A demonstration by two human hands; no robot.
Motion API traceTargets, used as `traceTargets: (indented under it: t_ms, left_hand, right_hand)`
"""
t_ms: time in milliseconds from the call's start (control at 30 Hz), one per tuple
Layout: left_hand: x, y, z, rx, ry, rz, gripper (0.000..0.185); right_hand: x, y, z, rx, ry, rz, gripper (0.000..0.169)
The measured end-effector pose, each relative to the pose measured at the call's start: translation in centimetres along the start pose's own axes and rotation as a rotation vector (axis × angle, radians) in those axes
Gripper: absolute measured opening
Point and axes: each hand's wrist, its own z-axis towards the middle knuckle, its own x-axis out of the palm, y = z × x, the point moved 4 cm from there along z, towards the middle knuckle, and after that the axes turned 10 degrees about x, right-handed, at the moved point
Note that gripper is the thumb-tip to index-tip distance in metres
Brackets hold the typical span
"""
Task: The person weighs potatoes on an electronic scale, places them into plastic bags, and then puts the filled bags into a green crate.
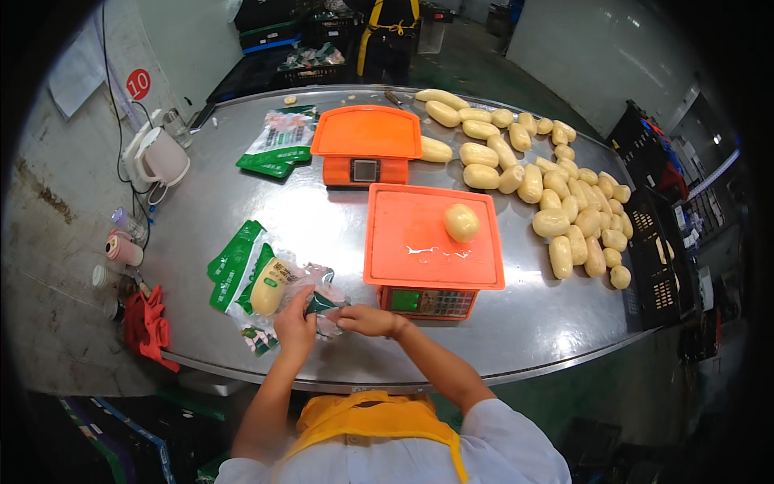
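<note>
A printed plastic pouch point(323, 295), clear with green parts, is pinched between my left hand point(296, 323) and my right hand point(366, 321) at the table's near edge. The left hand grips its left side, while the right hand's fingers close on its right end. A pale peeled lotus root section point(267, 293) shows through a pouch just left of my left hand. Beneath and beyond it lie flat green-ended pouches point(237, 260). Right of my hands is an orange-red weighing scale point(417, 266) with a lit green display; one root section point(461, 222) rests on its wet tray.
Behind stands a second orange scale point(366, 134), with more pouches point(279, 139) beside it. Peeled root sections point(550, 222) cover the right side of the steel table point(514, 339). A black crate point(656, 260), a kettle point(162, 157) and red gloves point(147, 327) line the edges. A person point(390, 36) stands beyond.
</note>
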Motion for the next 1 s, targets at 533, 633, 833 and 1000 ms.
traceTargets:
  t_ms: [533,633,833,1000]
  left_hand:
    - [3.0,-1.3,0.6,0.202,0.147,0.254,0.025]
    - [3.2,-1.1,0.9,0.180,0.100,0.190,0.019]
    - [1.3,-0.1,1.3,0.144,-0.043,0.117,0.013]
    - [1.0,-0.3,2.6,0.082,-0.033,-0.033,0.014]
  right_hand:
    - [-23.0,1.5,-10.5,0.418,-1.118,-1.076,0.066]
    - [-24.4,1.0,-11.5,0.395,-1.155,-0.885,0.063]
    - [-16.3,8.5,-12.7,0.091,-0.640,0.327,0.055]
    - [-2.6,5.8,-7.7,0.315,-0.010,0.724,0.049]
